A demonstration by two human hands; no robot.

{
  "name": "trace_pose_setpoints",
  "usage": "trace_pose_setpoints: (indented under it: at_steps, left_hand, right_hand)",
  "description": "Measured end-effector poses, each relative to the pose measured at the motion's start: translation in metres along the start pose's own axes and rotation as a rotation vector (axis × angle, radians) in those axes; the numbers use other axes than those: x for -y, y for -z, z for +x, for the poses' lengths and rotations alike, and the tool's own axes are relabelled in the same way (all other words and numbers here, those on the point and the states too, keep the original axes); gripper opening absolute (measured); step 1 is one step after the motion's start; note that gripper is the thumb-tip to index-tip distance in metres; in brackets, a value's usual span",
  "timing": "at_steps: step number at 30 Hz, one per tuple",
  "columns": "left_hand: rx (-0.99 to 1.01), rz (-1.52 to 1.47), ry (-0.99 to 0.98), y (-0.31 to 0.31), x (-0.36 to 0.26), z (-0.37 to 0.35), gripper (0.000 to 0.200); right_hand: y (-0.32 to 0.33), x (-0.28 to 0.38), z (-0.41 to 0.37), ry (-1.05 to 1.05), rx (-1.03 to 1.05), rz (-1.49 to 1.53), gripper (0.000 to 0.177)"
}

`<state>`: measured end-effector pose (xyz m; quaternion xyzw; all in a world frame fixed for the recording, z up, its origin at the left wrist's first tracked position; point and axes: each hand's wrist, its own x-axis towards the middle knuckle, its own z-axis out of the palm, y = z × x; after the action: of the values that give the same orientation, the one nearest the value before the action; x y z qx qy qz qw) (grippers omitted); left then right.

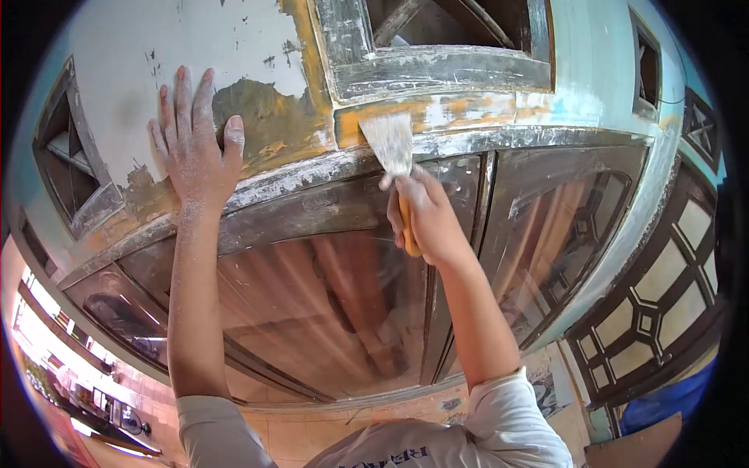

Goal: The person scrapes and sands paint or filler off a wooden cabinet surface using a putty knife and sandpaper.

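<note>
My right hand (425,210) is wrapped round the yellow handle of a scraper (390,144). The scraper's wide, whitish blade points up and rests at the orange and white patched strip (460,111) above the wooden window frame. My left hand (195,148), dusty with white powder, lies flat with fingers spread on the wall (226,39), beside a dark bare patch (261,117) where the paint is gone. Below both hands runs a curved wooden ledge (312,171) with worn white paint.
Glass-paned brown window panels (328,304) fill the middle. A wood-framed opening (445,70) is above. At the right are a patterned door (647,312) and blue material (667,402). A fan (133,421) and other items stand at the lower left.
</note>
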<state>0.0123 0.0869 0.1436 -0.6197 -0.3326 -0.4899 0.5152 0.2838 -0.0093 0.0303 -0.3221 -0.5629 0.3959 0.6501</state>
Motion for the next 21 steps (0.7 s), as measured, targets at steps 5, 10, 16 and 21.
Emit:
trace_pose_setpoints:
  at_steps: [5,10,16,21]
  left_hand:
    - [0.004,-0.002,0.003,0.001,0.001,0.001,0.062]
    - [-0.005,-0.015,0.008,-0.004,0.005,-0.001,0.063]
    - [-0.001,-0.027,0.012,-0.003,0.004,-0.001,0.062]
    - [-0.019,-0.039,0.001,-0.003,0.005,0.000,0.061]
  right_hand:
    - [0.008,-0.022,-0.014,-0.003,-0.006,-0.030,0.028]
    - [0.005,-0.020,-0.012,-0.016,-0.019,-0.077,0.028]
    - [-0.001,-0.016,-0.014,-0.025,-0.052,-0.100,0.028]
    - [0.000,-0.018,-0.016,-0.039,-0.072,-0.106,0.028]
